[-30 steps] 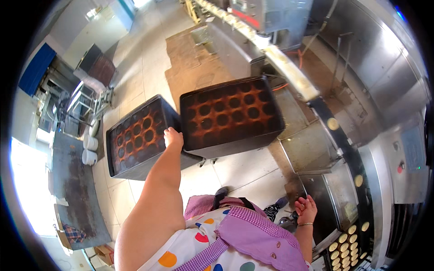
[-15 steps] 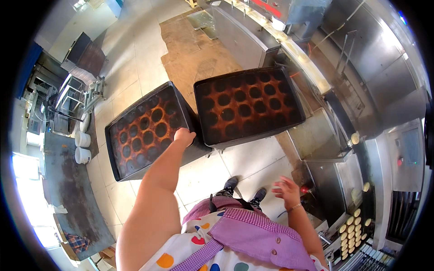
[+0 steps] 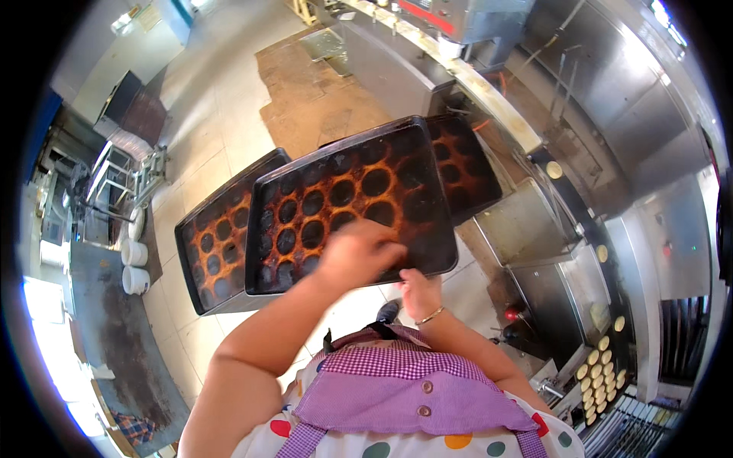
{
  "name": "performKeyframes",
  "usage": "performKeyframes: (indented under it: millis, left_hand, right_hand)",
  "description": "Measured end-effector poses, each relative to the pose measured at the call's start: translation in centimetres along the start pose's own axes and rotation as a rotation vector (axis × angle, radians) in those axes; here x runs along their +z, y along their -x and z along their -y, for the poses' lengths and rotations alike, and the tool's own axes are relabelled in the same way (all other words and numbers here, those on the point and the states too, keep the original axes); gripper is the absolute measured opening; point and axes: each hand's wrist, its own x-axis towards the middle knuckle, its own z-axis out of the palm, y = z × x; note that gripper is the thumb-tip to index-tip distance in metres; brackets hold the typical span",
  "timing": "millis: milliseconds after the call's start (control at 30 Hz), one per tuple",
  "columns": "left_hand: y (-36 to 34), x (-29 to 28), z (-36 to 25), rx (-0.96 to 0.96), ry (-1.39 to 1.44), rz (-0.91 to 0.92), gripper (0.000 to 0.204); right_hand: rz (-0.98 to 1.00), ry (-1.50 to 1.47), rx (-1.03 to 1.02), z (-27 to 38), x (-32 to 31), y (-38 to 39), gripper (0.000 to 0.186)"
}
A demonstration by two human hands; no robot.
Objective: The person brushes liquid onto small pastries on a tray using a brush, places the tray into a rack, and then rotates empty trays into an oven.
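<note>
A dark baking tray (image 3: 311,202) with rows of round, scorched marks is off the stacks, in front of me. It overlaps the left tray stack (image 3: 211,263) and the right tray stack (image 3: 463,156), hiding much of both. My right hand (image 3: 421,295) is closed on the tray's near rim, close to its right corner. Over the tray's surface, beside that rim, is my left hand (image 3: 359,256). Motion blurs its fingers, so whether it touches the tray is unclear.
To my right runs a conveyor with small pale dough rounds (image 3: 603,374) at its near end. A metal worktable (image 3: 130,328) stands left, beside white buckets (image 3: 136,279). Flattened cardboard (image 3: 305,99) covers the floor beyond the stacks.
A tray has come off the left stack and shifted right, between the stacks. My left hand has moved right with it, and my right hand has come left onto its near rim.
</note>
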Motion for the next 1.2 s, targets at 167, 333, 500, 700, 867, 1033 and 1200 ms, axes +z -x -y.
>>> performKeyframes:
  millis: [167, 333, 500, 700, 867, 1033, 1200]
  left_hand:
    - [12.6, -8.3, 17.2, -0.698, -0.644, -0.185, 0.064]
    - [13.6, -4.6, 14.5, -1.17, 1.346, -0.137, 0.045]
    - [2.8, 2.7, 5.1, -0.683, 1.423, 0.467, 0.077]
    - [-6.7, 17.5, -16.0, -0.38, 1.259, 1.047, 0.085]
    - [-5.3, 35.3, -35.2, -0.193, 1.25, 1.5, 0.091]
    - [-4.7, 49.0, -51.8, 0.046, 1.133, 1.735, 0.084]
    - [-4.4, 56.9, -64.0, 0.013, 1.105, 1.904, 0.082]
  right_hand:
    - [-0.017, -0.133, -0.164, 8.5, -3.8, 2.0, 0.034]
    - [-0.179, -0.131, -0.262, 13.4, -10.2, 7.8, 0.039]
    - [-0.411, -0.204, -0.54, 17.8, -17.7, 17.7, 0.038]
    - [-1.284, -0.273, -1.196, 22.2, -28.3, 31.8, 0.041]
    - [-1.339, -0.14, -1.732, 26.4, -31.9, 32.3, 0.073]
    - [-1.444, -0.189, -1.902, 35.0, -43.0, 38.0, 0.072]
    - [-1.438, -0.105, -2.002, 43.4, -53.8, 43.2, 0.068]
